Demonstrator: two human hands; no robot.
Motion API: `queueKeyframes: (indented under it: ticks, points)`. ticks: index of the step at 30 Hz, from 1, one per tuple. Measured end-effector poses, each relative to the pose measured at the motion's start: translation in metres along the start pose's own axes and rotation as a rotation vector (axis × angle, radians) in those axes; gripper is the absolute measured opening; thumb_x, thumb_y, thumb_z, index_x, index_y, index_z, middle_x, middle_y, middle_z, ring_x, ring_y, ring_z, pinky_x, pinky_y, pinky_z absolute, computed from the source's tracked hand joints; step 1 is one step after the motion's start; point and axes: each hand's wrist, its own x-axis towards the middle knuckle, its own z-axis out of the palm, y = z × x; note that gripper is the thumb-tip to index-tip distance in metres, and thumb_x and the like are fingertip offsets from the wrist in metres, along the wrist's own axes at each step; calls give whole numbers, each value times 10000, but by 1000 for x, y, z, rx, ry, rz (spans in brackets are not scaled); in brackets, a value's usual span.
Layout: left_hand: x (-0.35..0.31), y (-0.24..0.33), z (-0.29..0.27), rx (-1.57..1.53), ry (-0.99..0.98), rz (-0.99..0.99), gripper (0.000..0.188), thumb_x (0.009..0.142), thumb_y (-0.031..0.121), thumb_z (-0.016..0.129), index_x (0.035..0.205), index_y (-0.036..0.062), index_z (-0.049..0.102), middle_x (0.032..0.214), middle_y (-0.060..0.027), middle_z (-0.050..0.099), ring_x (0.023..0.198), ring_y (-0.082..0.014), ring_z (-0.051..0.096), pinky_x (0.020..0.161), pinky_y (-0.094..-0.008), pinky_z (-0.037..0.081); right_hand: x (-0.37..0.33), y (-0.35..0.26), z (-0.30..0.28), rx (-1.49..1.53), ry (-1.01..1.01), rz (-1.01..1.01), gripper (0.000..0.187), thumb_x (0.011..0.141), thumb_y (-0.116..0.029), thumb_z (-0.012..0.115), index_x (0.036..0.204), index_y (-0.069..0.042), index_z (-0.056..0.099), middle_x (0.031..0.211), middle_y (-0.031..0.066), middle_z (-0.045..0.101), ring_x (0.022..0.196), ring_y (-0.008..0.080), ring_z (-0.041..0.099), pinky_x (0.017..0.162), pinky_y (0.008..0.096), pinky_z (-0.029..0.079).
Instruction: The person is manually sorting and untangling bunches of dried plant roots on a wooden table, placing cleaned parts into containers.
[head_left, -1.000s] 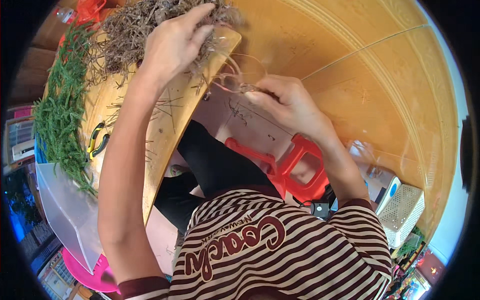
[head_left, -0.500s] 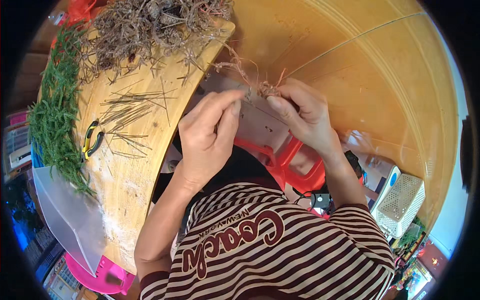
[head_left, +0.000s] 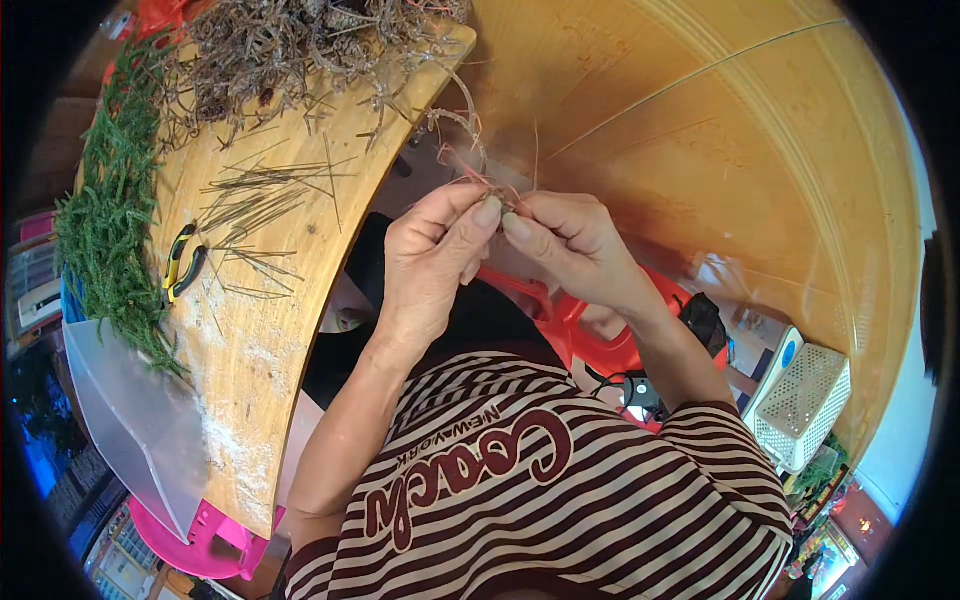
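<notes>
My left hand [head_left: 432, 245] and my right hand [head_left: 575, 245] meet beyond the table's edge, thumbs and fingertips pinched together. Between them is a small brown twiggy sprig [head_left: 497, 193], mostly covered by the fingers, with thin reddish strands sticking out. A brown, twisted strand [head_left: 460, 118] trails from it up toward the table corner. On the table, a big heap of brown dried-looking stems and cones [head_left: 290, 60] lies at the far end. Several thin dark stems [head_left: 255, 195] are scattered nearer, beside yellow-and-black pliers [head_left: 183, 265].
Green needle garland [head_left: 110, 200] runs along the left side of the wooden table [head_left: 345, 225]. A translucent plastic sheet [head_left: 135, 420] and a pink chair [head_left: 205, 545] are at lower left. A red stool [head_left: 600, 345] stands below my right arm; a white perforated basket [head_left: 805, 405] is farther right.
My hands have come together: the left moved right, the right moved left, and both now pinch the sprig. Its trailing strand has shifted.
</notes>
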Motion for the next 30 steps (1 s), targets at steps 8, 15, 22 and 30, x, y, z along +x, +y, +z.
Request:
queueKeyframes:
  ticks: [8,15,22,30]
  points:
    - [-20,-25,-20,-9,56,-130,157,901,165,617,985,32,603,776,11,579,543,-29,416,467,-174,319,2,11,-4,8,-22,401,327,891,-295,626,824,24,600,688,-2,546,639,52,466,552,221,385]
    - [-32,-53,-21,198,59,-125,175,876,196,661,940,40,615,764,19,570,534,-23,404,467,-175,336,11,21,16,-173,-115,429,314,875,-264,647,726,7,594,648,-44,528,609,36,443,513,216,362]
    - [-39,-51,-26,1,59,-206,128,912,158,592,968,46,571,821,-48,606,515,-43,397,446,-181,311,8,28,17,46,23,361,270,885,-219,637,713,-15,596,624,-72,504,574,19,419,485,206,332]
    - [-37,-49,-29,-446,94,-190,180,919,132,565,1071,37,555,861,-133,644,488,-49,399,438,-186,327,-3,21,22,248,135,238,206,922,-196,597,791,-38,582,642,-90,471,579,-4,375,498,177,290]
